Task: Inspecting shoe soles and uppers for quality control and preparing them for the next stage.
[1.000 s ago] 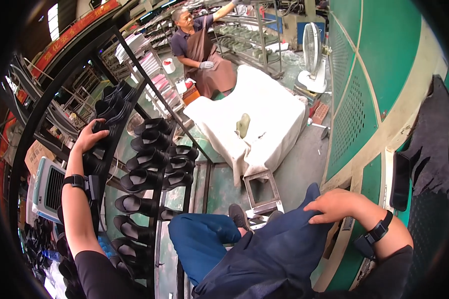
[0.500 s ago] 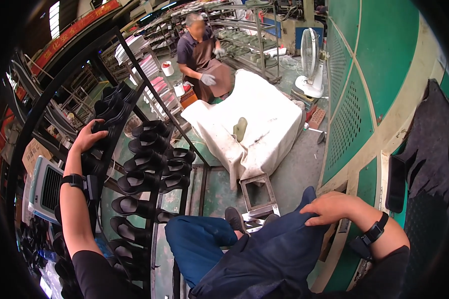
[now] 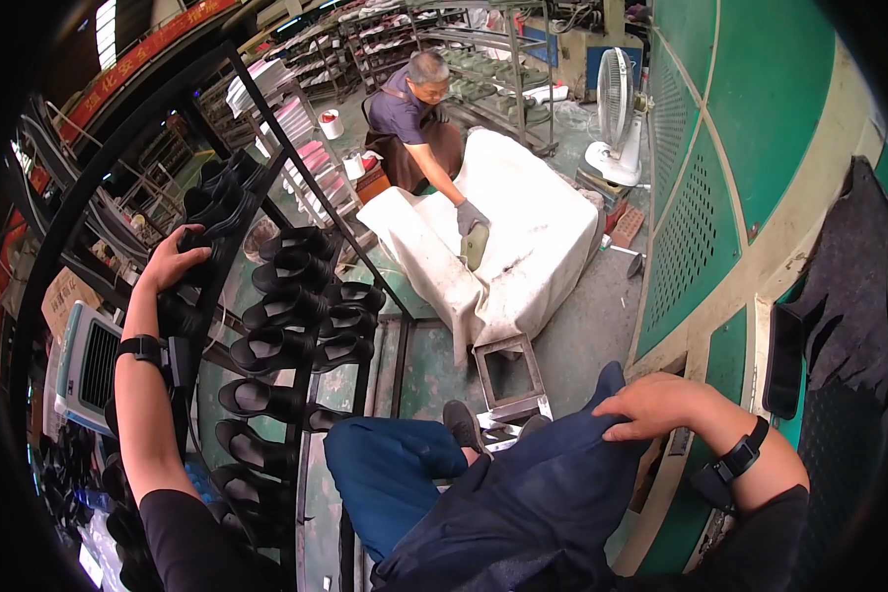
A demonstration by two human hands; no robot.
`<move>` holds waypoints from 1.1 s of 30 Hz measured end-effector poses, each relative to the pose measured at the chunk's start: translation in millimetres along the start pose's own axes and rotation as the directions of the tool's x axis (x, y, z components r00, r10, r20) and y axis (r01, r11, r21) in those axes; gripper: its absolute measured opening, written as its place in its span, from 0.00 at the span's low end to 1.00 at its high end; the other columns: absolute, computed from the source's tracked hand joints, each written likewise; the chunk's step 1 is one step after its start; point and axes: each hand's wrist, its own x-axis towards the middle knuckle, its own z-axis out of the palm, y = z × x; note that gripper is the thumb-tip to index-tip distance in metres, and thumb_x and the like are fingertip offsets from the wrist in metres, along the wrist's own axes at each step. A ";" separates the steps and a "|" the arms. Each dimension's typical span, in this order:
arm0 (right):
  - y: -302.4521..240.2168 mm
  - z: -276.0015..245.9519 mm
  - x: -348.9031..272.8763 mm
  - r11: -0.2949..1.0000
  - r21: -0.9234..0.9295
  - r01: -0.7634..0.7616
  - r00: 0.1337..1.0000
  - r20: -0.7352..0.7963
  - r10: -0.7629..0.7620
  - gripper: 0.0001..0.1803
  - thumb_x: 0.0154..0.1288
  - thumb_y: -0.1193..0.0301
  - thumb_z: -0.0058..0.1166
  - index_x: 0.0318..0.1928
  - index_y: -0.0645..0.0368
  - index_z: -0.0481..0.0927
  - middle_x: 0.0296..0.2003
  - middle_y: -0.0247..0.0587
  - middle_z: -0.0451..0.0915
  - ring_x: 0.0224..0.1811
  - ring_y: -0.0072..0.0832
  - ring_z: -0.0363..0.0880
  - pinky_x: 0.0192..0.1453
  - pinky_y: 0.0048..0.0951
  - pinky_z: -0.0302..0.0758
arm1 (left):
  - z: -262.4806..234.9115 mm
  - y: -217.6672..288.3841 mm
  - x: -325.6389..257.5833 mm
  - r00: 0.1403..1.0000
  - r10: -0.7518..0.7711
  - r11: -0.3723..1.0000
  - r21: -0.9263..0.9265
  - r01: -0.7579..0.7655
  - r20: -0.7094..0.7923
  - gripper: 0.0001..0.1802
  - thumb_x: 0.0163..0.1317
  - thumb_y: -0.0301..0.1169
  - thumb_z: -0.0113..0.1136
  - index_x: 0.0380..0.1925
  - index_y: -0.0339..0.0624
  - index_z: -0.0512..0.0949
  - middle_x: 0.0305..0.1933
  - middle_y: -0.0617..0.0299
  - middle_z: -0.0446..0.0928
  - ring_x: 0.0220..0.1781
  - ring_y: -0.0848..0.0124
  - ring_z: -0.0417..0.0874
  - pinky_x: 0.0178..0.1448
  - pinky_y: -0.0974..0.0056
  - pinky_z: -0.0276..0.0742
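Note:
My left hand (image 3: 175,259) reaches up to the tall black rack (image 3: 54,222) at the left. Its fingers and thumb curl around a black shoe (image 3: 195,240) in the upper row; the hand covers part of it. More black shoes (image 3: 269,347) line the rack's lower bars beside my left arm. At the right, my right hand (image 3: 645,406) pinches the edge of a dark blue apron (image 3: 523,493) draped over my lap. Across from me, a co-worker's gloved hand (image 3: 471,217) touches an olive-green shoe-shaped piece (image 3: 474,247) on a white cloth-covered table (image 3: 538,212).
A small metal-framed stool (image 3: 509,373) stands before my feet. Green machine panels (image 3: 696,227) rise close on my right, with a dark ragged sheet (image 3: 849,286) hanging there. A white fan (image 3: 614,123) stands beyond the table. Shelves of shoes (image 3: 474,74) fill the back.
The co-worker has leaned forward over the table and reached a gloved hand to the olive-green piece. My left hand has shifted slightly; my right hand stays on the apron.

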 end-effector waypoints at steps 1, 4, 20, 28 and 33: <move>-0.1 0.0 0.2 1.000 0.011 0.008 1.000 -0.005 -0.008 0.31 0.70 0.46 0.53 0.65 0.50 0.77 0.53 0.55 0.83 0.58 0.52 0.80 0.62 0.47 0.75 | 0.0 0.2 0.0 1.000 0.002 1.000 0.013 -0.002 -0.005 0.35 0.57 0.46 0.70 0.63 0.46 0.74 0.56 0.52 0.81 0.59 0.64 0.80 0.67 0.61 0.70; -0.7 -1.0 0.5 1.000 0.017 0.010 1.000 -0.002 -0.010 0.31 0.70 0.46 0.53 0.65 0.51 0.77 0.53 0.55 0.83 0.58 0.52 0.80 0.62 0.47 0.75 | -0.2 0.8 -0.2 1.000 -0.001 1.000 -0.002 0.001 0.005 0.35 0.57 0.46 0.70 0.63 0.46 0.74 0.55 0.52 0.81 0.58 0.64 0.80 0.67 0.61 0.70; 0.5 -0.8 3.5 0.999 -0.010 0.031 0.999 -0.008 -0.031 0.31 0.68 0.46 0.54 0.63 0.51 0.78 0.51 0.53 0.84 0.54 0.51 0.82 0.58 0.47 0.78 | -0.6 -0.4 -1.2 0.999 -0.044 0.999 0.025 0.044 0.002 0.38 0.56 0.50 0.73 0.65 0.51 0.74 0.58 0.51 0.80 0.62 0.62 0.79 0.65 0.59 0.72; -0.2 -0.5 3.1 0.996 -0.008 0.084 0.996 -0.023 -0.084 0.32 0.70 0.44 0.53 0.65 0.50 0.77 0.51 0.53 0.84 0.54 0.52 0.82 0.58 0.45 0.77 | -2.9 -0.4 -1.9 0.999 -0.052 0.995 0.085 0.051 0.003 0.37 0.57 0.50 0.70 0.65 0.51 0.74 0.63 0.50 0.77 0.66 0.59 0.76 0.70 0.57 0.68; -4.7 -2.6 2.5 1.000 0.009 -0.010 1.000 0.004 0.010 0.31 0.70 0.45 0.54 0.64 0.51 0.77 0.52 0.52 0.84 0.56 0.50 0.81 0.61 0.44 0.76 | -1.0 -4.5 0.9 0.999 -0.039 0.999 0.038 0.039 0.007 0.38 0.56 0.51 0.72 0.65 0.49 0.73 0.59 0.52 0.80 0.60 0.62 0.80 0.66 0.59 0.73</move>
